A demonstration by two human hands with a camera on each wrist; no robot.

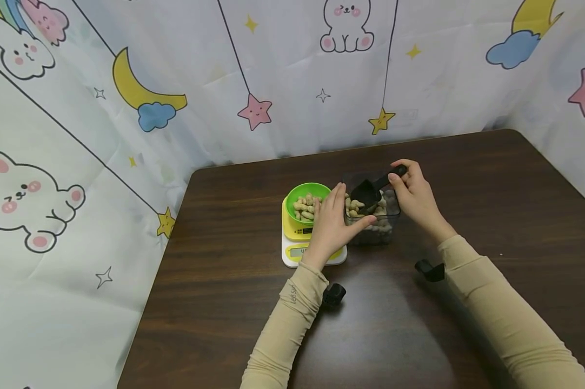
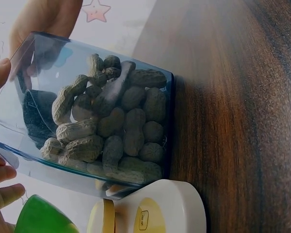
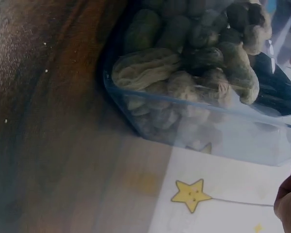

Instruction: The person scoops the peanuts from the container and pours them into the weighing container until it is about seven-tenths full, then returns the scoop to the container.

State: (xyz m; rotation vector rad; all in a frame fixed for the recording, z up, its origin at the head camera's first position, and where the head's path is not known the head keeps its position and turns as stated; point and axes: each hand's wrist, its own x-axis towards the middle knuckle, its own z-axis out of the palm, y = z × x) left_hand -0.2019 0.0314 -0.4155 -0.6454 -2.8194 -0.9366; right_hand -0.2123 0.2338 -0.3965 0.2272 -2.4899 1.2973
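Note:
My right hand grips the handle of a black scoop, whose head reaches down into a clear plastic box. Unshelled peanuts fill the lower part of that box. At the box's left side, my left hand spreads, fingers straight and thumb reaching across the front; whether it presses on the wall is hard to tell. Just left of that hand, a green bowl holding some peanuts stands on a yellow and white kitchen scale. The left hand partly covers the bowl and the scale.
The box and scale stand close together on a dark wooden table. Behind the table hangs a white curtain printed with stars, moons and bears. Black wrist devices show beneath both sleeves.

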